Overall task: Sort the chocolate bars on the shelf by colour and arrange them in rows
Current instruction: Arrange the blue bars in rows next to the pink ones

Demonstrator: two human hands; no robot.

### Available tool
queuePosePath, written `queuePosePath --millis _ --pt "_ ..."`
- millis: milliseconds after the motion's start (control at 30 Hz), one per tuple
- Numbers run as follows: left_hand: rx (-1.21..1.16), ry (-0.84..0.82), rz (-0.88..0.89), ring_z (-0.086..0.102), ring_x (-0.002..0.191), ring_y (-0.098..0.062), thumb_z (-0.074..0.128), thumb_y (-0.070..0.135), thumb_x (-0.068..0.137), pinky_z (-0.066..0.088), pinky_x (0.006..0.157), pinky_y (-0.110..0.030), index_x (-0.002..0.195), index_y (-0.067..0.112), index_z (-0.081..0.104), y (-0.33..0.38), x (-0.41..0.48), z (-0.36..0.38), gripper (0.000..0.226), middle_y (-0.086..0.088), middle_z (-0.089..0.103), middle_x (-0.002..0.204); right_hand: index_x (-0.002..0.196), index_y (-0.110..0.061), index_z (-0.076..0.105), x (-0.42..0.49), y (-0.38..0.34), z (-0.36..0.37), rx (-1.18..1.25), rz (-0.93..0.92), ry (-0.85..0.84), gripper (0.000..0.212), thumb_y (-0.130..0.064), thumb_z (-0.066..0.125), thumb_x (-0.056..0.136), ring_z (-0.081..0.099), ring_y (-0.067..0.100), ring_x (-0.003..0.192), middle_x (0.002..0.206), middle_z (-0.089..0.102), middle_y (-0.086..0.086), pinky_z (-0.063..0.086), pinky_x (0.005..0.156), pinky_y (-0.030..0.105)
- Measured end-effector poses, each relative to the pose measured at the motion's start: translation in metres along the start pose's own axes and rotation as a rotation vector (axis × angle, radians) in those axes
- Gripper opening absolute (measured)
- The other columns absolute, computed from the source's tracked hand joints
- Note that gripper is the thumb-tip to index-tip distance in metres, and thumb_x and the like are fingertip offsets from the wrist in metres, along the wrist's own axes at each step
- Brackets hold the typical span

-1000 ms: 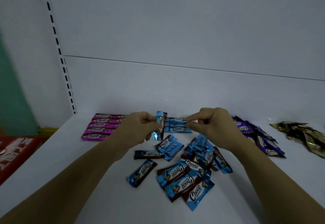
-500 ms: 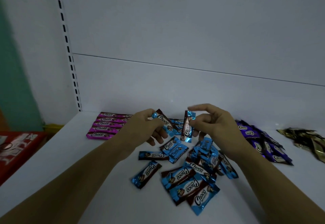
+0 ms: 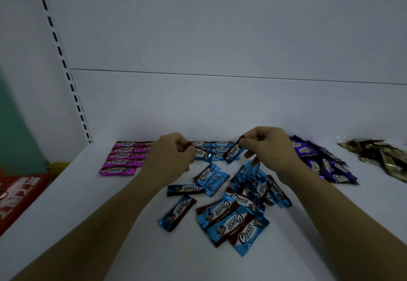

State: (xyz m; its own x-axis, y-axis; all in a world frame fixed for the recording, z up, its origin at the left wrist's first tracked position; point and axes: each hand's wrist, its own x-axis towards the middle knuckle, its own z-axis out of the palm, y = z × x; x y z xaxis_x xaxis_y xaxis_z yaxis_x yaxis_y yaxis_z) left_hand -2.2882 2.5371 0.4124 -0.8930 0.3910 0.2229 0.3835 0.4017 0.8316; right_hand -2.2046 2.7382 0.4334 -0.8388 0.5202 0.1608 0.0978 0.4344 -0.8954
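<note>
The left hand point(image 3: 171, 157) pinches a blue Choco bar point(image 3: 201, 154) by its brown end. The bar's long axis runs almost level, its free end pointing toward the right hand and dipping a little. The right hand point(image 3: 268, 148), fingers curled, pinches a second blue bar point(image 3: 232, 154) by its top brown end. That bar hangs on a slant, its lower end aimed down and toward the left hand. The two free ends sit near each other in the gap between the hands, though I cannot tell whether they touch.

Half a second ago the right hand's bar stood nearly upright with the fingers more spread; now it leans and the fingers have closed in. The left hand's bar has flattened out from a steeper tilt.

Just behind the hands lies a short row of blue bars point(image 3: 221, 146), long axes across. Beyond the left hand's outer side is a neat row of pink bars point(image 3: 123, 156), stacked one before another. Below both wrists a loose pile of blue bars point(image 3: 237, 210) points every way on the white shelf point(image 3: 88, 214). Past the right hand's outer side lie purple bars point(image 3: 319, 161), then gold wrappers point(image 3: 378, 157) farther out.

"Choco" reads in white script on the pink, blue and purple wrappers (the gold ones are too dim to read). A red box point(image 3: 17, 192) far out from the left forearm bears white lettering, which is blurred.
</note>
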Motion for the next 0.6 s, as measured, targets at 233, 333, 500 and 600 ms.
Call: queuePosePath --millis 233,333,500,600 --pt "0.233 -0.012 0.075 0.065 0.066 -0.014 0.064 0.022 0.089 0.054 0.060 -0.027 0.083 0.021 0.057 -0.007 0.006 0.009 0.009 0.000 0.067 0.073 0.083 -0.006 0.069 0.001 0.001 0.000 -0.083 0.065 -0.048 0.009 -0.014 0.069 0.087 0.063 0.011 0.057 0.077 0.070 0.006 0.039 0.040 0.012" --pt "0.257 -0.026 0.100 0.060 0.068 -0.010 0.063 0.022 0.089 0.047 0.057 -0.018 0.079 0.021 0.056 -0.002 0.005 0.014 0.013 0.005 0.063 0.074 0.082 -0.007 0.069 0.000 -0.002 -0.002 -0.091 0.052 -0.038 0.009 -0.015 0.069 0.087 0.061 0.007 0.053 0.074 0.069 0.004 0.038 0.040 0.012" --pt "0.231 -0.222 0.133 0.065 0.078 -0.011 0.057 0.023 0.094 0.055 0.071 -0.028 0.086 0.022 0.052 0.003 -0.002 0.018 0.010 0.003 0.065 0.085 0.082 -0.007 0.066 0.001 -0.002 -0.006 -0.044 0.029 0.011 0.008 -0.013 0.066 0.088 0.058 0.004 0.050 0.077 0.070 0.006 0.037 0.040 0.014" --pt "0.182 -0.343 0.142 0.067 0.074 -0.008 0.056 0.025 0.095 0.055 0.069 -0.023 0.088 0.023 0.053 0.007 -0.008 0.018 0.008 0.005 0.068 0.082 0.082 -0.007 0.065 0.001 -0.002 -0.007 -0.044 0.049 -0.014 0.007 -0.011 0.064 0.088 0.057 0.003 0.049 0.077 0.070 0.005 0.037 0.041 0.016"
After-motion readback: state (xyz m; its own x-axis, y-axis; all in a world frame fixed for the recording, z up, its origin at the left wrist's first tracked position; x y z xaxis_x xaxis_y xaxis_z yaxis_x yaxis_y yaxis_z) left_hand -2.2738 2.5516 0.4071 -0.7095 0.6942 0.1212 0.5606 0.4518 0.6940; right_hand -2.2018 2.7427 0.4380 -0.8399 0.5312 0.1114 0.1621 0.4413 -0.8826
